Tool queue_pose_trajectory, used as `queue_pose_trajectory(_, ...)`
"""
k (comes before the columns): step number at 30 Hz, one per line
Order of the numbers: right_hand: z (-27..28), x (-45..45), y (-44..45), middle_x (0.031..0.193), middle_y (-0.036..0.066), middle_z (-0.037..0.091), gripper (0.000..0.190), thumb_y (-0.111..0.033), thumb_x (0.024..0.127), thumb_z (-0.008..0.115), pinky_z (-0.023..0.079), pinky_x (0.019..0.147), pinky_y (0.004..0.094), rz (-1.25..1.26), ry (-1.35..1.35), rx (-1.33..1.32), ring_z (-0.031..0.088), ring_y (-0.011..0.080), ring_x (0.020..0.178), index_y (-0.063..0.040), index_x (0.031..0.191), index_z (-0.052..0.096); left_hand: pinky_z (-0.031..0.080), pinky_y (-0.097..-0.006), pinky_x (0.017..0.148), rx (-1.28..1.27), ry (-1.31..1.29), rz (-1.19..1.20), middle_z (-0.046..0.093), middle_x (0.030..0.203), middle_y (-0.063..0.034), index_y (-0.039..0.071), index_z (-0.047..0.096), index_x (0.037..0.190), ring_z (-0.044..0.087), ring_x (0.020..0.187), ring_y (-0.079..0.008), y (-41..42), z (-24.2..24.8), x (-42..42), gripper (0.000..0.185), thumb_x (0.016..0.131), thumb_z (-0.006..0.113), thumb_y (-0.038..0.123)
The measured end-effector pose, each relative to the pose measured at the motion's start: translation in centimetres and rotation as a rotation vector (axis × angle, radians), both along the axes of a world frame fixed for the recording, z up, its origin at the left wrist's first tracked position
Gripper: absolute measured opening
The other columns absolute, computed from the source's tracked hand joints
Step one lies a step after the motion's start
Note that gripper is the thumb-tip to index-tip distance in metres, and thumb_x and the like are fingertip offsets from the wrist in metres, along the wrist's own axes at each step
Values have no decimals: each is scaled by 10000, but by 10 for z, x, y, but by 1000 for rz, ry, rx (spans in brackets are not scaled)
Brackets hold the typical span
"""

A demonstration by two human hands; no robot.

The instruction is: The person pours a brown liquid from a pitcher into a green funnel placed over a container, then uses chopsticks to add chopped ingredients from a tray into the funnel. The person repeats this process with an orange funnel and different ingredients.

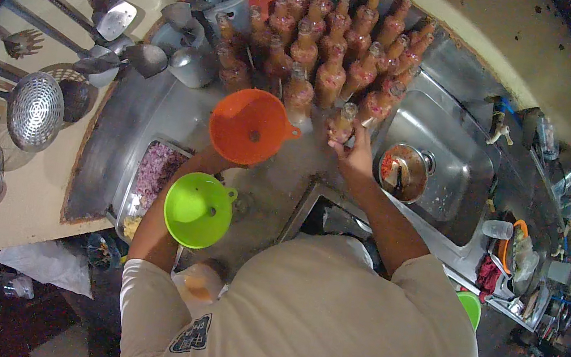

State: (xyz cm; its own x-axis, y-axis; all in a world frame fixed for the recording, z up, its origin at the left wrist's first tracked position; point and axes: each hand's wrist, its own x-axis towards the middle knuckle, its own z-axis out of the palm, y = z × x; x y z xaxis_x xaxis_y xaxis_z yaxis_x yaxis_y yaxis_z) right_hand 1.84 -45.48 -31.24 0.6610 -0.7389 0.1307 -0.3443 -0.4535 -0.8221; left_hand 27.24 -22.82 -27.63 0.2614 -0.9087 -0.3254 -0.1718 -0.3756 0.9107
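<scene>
My right hand (356,153) is closed around a glass bottle (345,121) with reddish-brown contents, at the front of a group of similar filled bottles (331,75). My left forearm (199,163) reaches under an orange plastic funnel (249,127); the funnel hides my left hand, so its grip cannot be told. A lime-green funnel (197,211) is seen over the same forearm, nearer my body. Left of that arm lies a metal tray (139,202) with chopped purple onion (159,163) and a yellow chopped food (131,225).
To the right is a steel sink (456,169) holding a metal pot (412,182) with red residue. Ladles and spatulas (116,18) hang at the left, beside a perforated skimmer (36,110). Grey containers (191,66) stand left of the bottles. A tap (500,133) is beyond the sink.
</scene>
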Motion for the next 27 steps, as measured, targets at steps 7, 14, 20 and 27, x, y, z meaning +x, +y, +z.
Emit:
queue_pose_trajectory(7,-8,27,-18,1309,203,515,810,-248,799,826,452,1031,437,-59,12,-158,524,391,1221,-57,1454,390,428,-382,1078,-17,11,22,577,1389,-160,29,535,1382,540,1289,-256,4,-4,1,573,845,726,86)
queue_pose_trajectory(14,25,3,7,1322,209,509,832,-219,773,842,462,996,470,-92,54,-436,517,377,1202,-73,1458,394,426,-379,1080,-55,27,202,577,1390,-159,31,536,1382,539,1291,-252,62,-20,8,562,851,715,67)
queue_pose_trajectory(20,-16,11,40,1363,224,491,798,-208,730,875,465,1021,457,516,102,-182,503,372,1256,-49,1399,470,418,-363,1086,26,-226,384,590,1376,-146,30,540,1378,542,1286,-232,159,9,4,533,868,695,35)
queue_pose_trajectory(27,-42,67,84,1476,186,434,959,-368,681,900,442,1071,446,673,-4,49,473,362,1321,-35,1431,404,408,-342,1089,74,-275,761,634,1303,-108,28,562,1353,580,1234,-212,258,55,-59,475,900,699,62)
